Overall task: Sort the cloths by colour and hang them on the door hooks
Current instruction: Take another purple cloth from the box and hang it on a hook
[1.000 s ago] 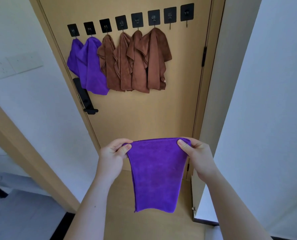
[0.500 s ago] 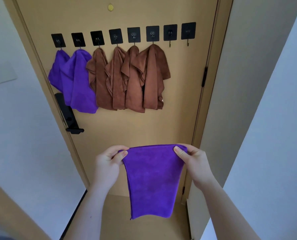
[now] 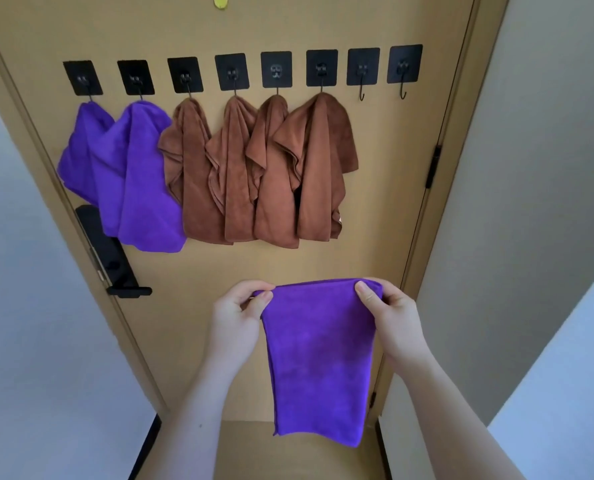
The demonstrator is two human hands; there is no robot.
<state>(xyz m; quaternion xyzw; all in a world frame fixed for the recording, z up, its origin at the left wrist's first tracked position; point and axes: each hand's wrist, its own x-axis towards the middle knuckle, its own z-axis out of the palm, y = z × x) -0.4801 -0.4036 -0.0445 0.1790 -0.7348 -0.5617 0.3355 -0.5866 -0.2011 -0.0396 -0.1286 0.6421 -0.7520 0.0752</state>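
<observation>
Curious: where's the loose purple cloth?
The loose purple cloth hangs lower centre in the head view, held by left hand and right hand, below brown cloths.

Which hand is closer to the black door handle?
Left. The left hand is right of the door handle, a little lower; the right hand is farther right, across the purple cloth.

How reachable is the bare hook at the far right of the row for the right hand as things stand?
Probably yes: the far-right hook hangs bare above the right hand, nothing between them, though that hand is busy pinching the purple cloth.
</observation>
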